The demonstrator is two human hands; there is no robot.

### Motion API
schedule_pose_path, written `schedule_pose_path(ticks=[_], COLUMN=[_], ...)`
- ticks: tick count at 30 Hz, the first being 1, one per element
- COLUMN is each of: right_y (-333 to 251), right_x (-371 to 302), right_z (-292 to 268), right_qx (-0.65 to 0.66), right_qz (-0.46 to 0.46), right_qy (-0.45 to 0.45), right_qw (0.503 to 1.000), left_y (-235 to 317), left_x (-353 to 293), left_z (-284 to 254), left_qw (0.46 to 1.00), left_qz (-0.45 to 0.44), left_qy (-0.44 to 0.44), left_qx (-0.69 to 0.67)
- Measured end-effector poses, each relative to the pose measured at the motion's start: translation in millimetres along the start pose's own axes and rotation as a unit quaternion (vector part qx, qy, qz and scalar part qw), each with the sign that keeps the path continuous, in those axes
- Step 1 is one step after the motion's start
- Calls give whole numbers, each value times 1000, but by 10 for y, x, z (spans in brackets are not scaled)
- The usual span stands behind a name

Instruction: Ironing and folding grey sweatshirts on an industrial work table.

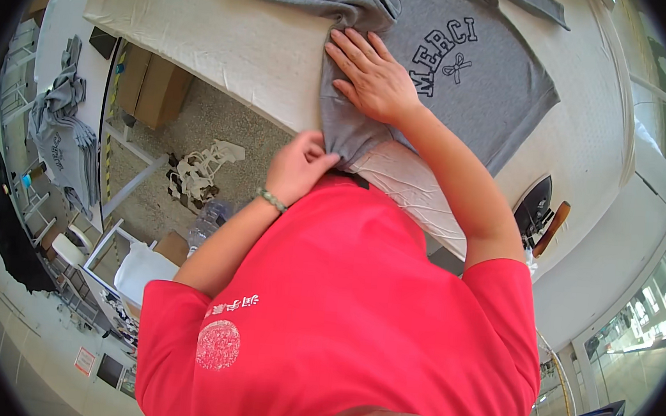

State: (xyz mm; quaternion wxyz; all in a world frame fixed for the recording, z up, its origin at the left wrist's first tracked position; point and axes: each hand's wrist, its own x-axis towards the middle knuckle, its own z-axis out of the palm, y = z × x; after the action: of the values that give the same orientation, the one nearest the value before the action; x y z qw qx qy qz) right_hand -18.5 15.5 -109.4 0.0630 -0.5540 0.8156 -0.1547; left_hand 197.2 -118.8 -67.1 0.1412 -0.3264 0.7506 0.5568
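A grey sweatshirt (487,87) with dark outlined lettering and a small bow lies spread over the pale cloth-covered table (229,39). One part of it hangs over the near edge in front of me. My right hand (378,80) rests flat on the fabric left of the lettering, its fingers stretched out. Close to my waist, my left hand (299,166) is closed on the hanging edge of the sweatshirt. A beaded bracelet circles that wrist.
An iron (536,207) with a brown handle stands at the table's right side. Left, a stack of grey garments (68,144) lies on another table. Below are a cardboard box (153,88), white scraps (203,170) on the floor and a white-topped stool (144,267).
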Motion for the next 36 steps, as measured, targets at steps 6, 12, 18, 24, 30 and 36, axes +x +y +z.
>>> schedule_pose_path(ticks=[6, 12, 18, 24, 30, 36], right_y=[18, -20, -406, -393, -157, -263], right_x=[-3, -181, -1078, -1051, -900, -884], right_z=[18, 31, -215, -177, -418, -224], right_qx=[-6, 30, 201, 162, 360, 206], right_qz=[-5, -6, 247, 283, 364, 288], right_qy=[7, 132, 98, 58, -136, -36], right_qw=[1000, 991, 943, 944, 848, 934], left_y=[-58, 372, 422, 390, 367, 261], left_x=[-64, 593, 756, 798, 853, 908], left_z=[-266, -82, -82, -54, -75, 38], left_qw=[988, 997, 990, 988, 990, 990], left_qz=[5, -2, -54, -36, -28, 110], left_qy=[-68, 66, -9, -2, 11, 85], left_qx=[137, -44, -132, -147, -134, 34])
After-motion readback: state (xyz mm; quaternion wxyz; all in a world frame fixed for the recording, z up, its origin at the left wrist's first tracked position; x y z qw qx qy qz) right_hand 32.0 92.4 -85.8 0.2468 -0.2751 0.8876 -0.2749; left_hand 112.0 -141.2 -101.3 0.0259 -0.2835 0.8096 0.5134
